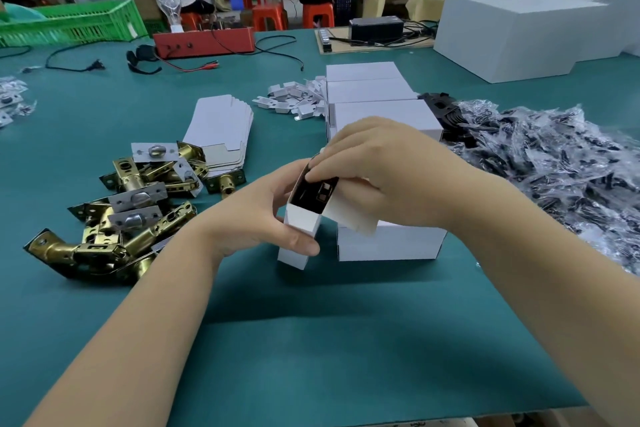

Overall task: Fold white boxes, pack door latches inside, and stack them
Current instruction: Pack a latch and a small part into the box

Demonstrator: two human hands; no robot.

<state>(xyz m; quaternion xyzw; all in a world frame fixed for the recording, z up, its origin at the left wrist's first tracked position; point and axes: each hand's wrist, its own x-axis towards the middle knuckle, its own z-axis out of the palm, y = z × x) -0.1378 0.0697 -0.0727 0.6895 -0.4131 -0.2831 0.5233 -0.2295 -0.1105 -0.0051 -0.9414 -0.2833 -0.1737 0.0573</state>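
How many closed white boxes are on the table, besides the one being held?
4. Three in a row behind the held box: far box, middle box, near box. A front box sits right of it; more may be hidden.

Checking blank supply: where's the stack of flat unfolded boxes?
Head view, left of centre on the green table: the flat box stack lies fanned just behind the brass latches.

No legible txt, labels or nos. on anything.
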